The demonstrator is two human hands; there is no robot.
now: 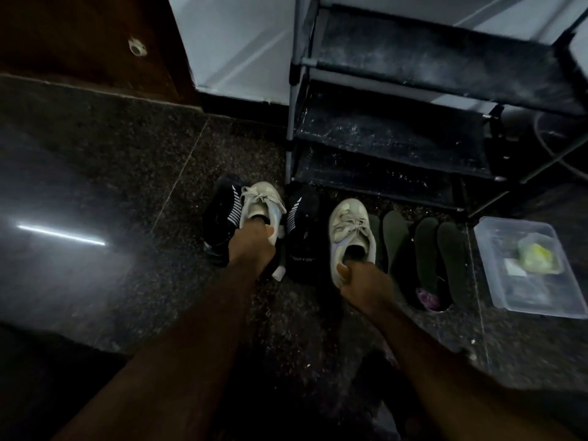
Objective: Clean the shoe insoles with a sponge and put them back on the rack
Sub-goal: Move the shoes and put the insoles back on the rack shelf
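Two pale laced sneakers stand on the dark floor in front of the shoe rack [397, 135]. My left hand [251, 245] grips the heel of the left sneaker [259, 202], which is raised beside a black striped shoe [222, 218]. My right hand [366, 281] holds the heel of the right sneaker [350, 230], thumb on its rim. Several dark insoles [396, 240] lie side by side on the floor to the right of that sneaker. A clear plastic tub [537, 294] at far right holds a yellow-green sponge [537, 254].
A second black shoe [302, 237] stands between the two sneakers. The rack's dusty black shelves are bare. A purple item [428, 299] lies at the insoles' near ends. A wooden door [89, 36] and a white wall are behind. Dark speckled floor spreads to the left.
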